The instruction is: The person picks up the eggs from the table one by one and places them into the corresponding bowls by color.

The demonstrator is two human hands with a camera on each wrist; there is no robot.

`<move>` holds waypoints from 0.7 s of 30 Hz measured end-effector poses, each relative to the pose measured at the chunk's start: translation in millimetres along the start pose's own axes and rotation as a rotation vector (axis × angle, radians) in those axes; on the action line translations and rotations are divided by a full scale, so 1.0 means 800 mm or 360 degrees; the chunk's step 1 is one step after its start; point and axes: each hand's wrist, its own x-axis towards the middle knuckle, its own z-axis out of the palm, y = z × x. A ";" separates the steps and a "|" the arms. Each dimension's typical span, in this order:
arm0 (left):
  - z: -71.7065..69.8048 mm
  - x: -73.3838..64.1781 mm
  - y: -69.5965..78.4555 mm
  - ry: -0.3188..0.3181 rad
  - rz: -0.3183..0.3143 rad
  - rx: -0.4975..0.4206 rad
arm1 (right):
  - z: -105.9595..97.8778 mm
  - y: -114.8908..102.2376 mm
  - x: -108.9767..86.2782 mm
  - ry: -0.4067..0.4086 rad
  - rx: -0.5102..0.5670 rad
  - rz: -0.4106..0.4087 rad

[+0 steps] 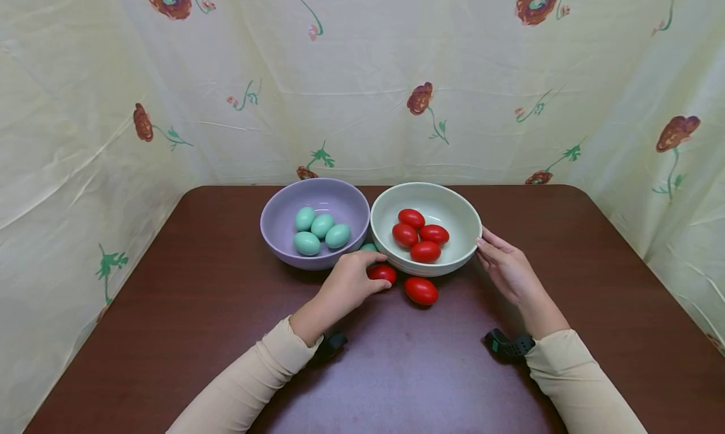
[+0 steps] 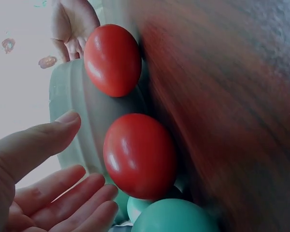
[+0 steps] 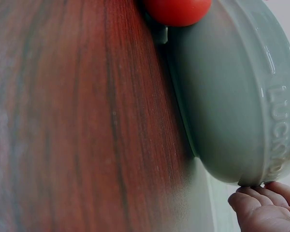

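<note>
Pale cloth (image 1: pixel 362 56) printed with reddish-brown flowers hangs behind the dark brown, wood-grained tabletop (image 1: pixel 396 371), which carries a soft sheen toward you. Your left grip (image 1: pixel 351 280) is wide, thumb and fingers spread about a red egg (image 1: pixel 383 273); whether they touch it cannot be told. This egg lies on the tabletop, just in front of the gap between the two bowls. Its shell is smooth, glossy and evenly red, with small white highlights on its rounded side, and your fingers cover part of it in the head view.

Just to its right lies a second red egg (image 1: pixel 421 292), equally shiny. Your left wrist view also shows two mint eggs (image 2: pixel 176 216) close by, partly cut off or hidden.

Your right grip (image 1: pixel 510 273) is wide too, fingers extended and fingertips touching the right side of the pale green bowl (image 1: pixel 461 220). That bowl has raised lettering outside and holds four red eggs (image 1: pixel 404 235). Beside it, the lilac bowl (image 1: pixel 283 207) holds four green eggs (image 1: pixel 322 226). Your cream sleeves (image 1: pixel 277 355) reach the wrists.
</note>
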 end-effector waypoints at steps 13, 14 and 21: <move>0.006 0.001 0.004 -0.0077 -0.0002 0.0102 | 0.000 -0.001 0.001 0.0013 -0.0012 0.0022; 0.006 0.001 0.005 -0.0080 0.0001 0.0107 | 0.000 -0.001 0.001 0.0013 -0.0003 0.0027; 0.008 0.002 0.006 -0.0106 0.0002 0.0125 | 0.000 -0.001 0.000 0.0016 -0.0005 0.0020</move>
